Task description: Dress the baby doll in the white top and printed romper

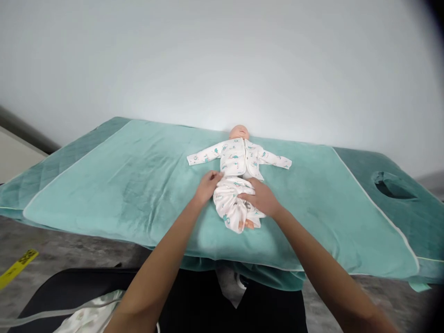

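Note:
A baby doll (239, 132) lies on its back on the bed, its head toward the wall and its arms in sleeves stretched to both sides. It wears a white printed jacket (233, 155), whose front edges part at the bottom. Bunched white printed pants (229, 203) cover its legs, and a bit of foot shows at the lower end. At the waist, my left hand (209, 185) pinches the left edge of the pants, its fingertips partly hidden. My right hand (262, 198) grips the pants from the right, the thumb lying across the cloth.
A teal sheet (166, 185) with pale edging covers the bed, which stands against a white wall (208, 60). A face hole (395, 187) opens at the bed's right end. Below left are a black chair (52, 296) with patterned white cloth (92, 319) and yellow floor tape (17, 268).

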The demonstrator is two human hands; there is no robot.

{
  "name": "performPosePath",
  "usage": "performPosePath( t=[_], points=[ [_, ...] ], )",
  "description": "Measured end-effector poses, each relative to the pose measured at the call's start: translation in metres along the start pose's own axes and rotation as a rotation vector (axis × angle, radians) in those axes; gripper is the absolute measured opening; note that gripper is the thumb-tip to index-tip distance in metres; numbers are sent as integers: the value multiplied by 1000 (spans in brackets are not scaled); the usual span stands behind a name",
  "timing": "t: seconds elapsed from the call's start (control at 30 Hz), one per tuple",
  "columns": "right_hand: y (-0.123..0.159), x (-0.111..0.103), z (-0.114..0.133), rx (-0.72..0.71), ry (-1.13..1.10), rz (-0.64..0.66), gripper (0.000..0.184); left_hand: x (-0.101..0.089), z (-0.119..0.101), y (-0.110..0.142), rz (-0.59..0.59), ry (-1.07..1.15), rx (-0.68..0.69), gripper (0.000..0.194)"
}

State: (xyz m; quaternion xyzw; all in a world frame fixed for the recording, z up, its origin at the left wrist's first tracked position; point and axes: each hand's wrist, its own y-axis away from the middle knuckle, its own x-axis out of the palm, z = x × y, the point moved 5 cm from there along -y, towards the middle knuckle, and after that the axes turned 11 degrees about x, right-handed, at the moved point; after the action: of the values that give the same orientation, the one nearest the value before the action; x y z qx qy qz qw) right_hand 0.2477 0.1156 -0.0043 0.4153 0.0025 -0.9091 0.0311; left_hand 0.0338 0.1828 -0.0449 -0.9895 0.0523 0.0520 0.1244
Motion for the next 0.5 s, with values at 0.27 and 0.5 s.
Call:
performPosePath(
  t=[0.27, 0.5],
  points=[
    [-45, -24, 12, 104, 262, -323, 27, 63, -65, -28, 264, -884, 451, 19],
    [-47, -70, -72, 298, -77, -357, 34, -20, -66, -25, -296, -346, 76, 5]
  ],
)
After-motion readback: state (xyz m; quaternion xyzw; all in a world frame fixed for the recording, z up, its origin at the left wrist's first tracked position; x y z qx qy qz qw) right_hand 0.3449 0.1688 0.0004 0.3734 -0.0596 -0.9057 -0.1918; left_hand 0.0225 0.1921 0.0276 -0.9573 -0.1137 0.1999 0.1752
